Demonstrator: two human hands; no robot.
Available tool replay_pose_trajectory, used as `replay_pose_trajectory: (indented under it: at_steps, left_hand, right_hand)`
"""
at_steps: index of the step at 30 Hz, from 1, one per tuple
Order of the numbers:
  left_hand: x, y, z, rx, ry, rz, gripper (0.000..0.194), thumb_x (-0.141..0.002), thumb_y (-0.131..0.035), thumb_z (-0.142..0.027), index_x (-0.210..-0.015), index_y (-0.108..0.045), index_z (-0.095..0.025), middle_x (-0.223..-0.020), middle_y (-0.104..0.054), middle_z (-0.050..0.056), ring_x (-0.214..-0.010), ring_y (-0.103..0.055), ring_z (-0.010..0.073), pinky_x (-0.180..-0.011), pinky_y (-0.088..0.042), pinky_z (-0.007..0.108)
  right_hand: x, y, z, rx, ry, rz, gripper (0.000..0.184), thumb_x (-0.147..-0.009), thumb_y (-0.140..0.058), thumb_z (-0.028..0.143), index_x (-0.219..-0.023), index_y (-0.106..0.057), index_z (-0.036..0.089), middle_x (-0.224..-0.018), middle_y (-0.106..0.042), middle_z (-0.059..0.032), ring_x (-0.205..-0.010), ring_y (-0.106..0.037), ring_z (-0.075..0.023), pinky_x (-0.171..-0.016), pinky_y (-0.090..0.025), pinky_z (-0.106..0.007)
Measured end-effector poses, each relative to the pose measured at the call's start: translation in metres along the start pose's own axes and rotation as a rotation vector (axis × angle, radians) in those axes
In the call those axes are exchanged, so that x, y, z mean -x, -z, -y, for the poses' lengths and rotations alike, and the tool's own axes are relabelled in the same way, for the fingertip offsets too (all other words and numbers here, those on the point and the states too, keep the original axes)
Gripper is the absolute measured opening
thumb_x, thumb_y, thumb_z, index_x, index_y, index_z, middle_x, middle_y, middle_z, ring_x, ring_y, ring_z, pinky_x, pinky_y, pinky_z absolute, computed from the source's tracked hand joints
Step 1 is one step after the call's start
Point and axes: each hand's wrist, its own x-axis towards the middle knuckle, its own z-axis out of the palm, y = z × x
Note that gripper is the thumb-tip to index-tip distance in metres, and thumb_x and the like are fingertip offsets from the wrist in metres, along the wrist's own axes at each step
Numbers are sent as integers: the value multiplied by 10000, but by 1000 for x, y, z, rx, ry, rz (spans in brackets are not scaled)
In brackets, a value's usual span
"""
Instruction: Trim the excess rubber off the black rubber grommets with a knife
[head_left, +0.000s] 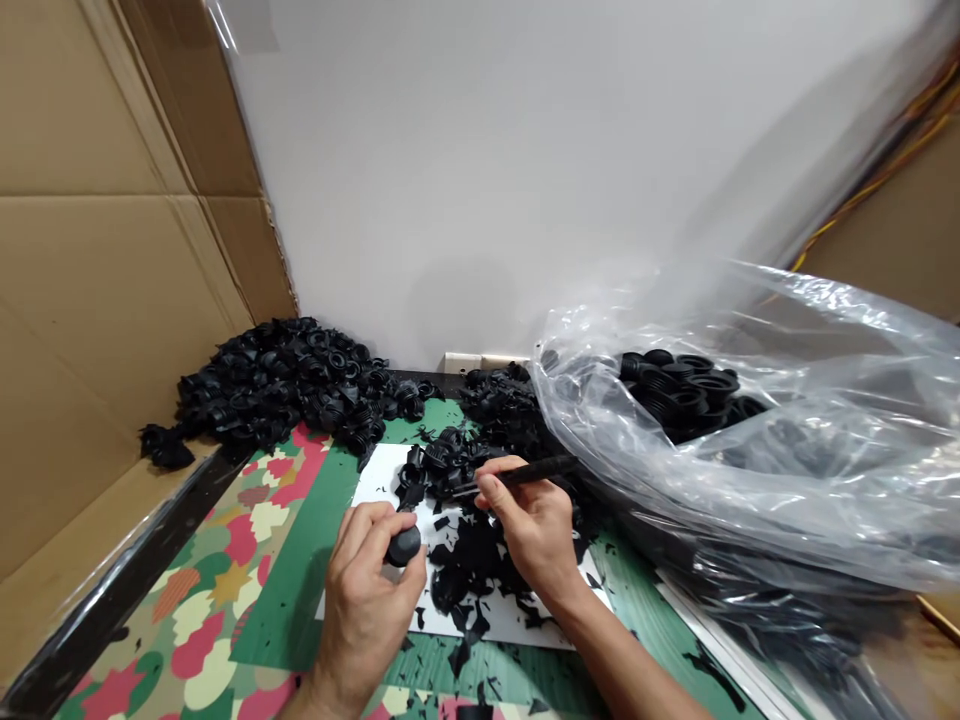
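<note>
My left hand (364, 585) is closed on a small round black rubber part (404, 547), pinched between thumb and fingers with its smooth domed face showing. My right hand (538, 525) grips a slim black craft knife (546, 469) like a pen. Its thin tip points left, above and apart from the rubber part. Beneath both hands lies a white sheet (375, 478), strewn with black rubber scraps (476, 550). Just beyond the knife tip, a small heap of black rubber pieces (439, 460) sits on that sheet.
A large pile of black rubber pieces (277, 385) stands at the back left, against cardboard (112, 250). To the right, a clear plastic bag (810, 480) holds ribbed black rubber parts (675, 390). A green mat (292, 580) lies over a patterned cover (199, 620). A pale wall (487, 180) rises behind.
</note>
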Motion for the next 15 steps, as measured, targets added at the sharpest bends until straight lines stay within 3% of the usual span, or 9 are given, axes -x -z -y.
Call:
replay_pose_trajectory:
  at_steps: [4, 8, 12, 15]
  left_hand:
    - [0, 1, 0, 16, -3, -7, 144, -762, -598, -131, -888, -615, -198, -838, -582, 38, -782, -581, 177, -680, -491, 287]
    - [1, 1, 2, 59, 96, 18, 130, -746, -666, -235, -870, -635, -208, -833, -596, 33, -726, -583, 171, -628, -484, 269]
    - [1, 0, 3, 184, 303, 8, 221, -652, -748, -335, -810, -655, -212, -790, -600, 11, -608, -542, 144, -548, -460, 252]
    - [-1, -1, 4, 403, 564, -15, 341, -548, -805, -369, -786, -635, -193, -710, -594, -9, -583, -536, 136, -527, -453, 239]
  right_hand:
    - [2, -3, 5, -212, -224, 154, 329, -803, -571, 481, -715, -555, 163, -515, -546, 17, -446, -517, -121, -460, -411, -241]
    - [3, -7, 12, -280, -405, 324, 386, -791, -548, 536, -699, -513, 162, -434, -503, 48, -332, -443, -83, -375, -318, -203]
    - [8, -13, 16, -235, -534, 477, 395, -729, -600, 547, -692, -482, 172, -500, -474, 71, -299, -377, -48, -318, -240, -184]
    - [15, -17, 17, -206, -551, 554, 352, -734, -621, 493, -809, -527, 162, -475, -426, 95, -319, -355, -55, -329, -254, -188]
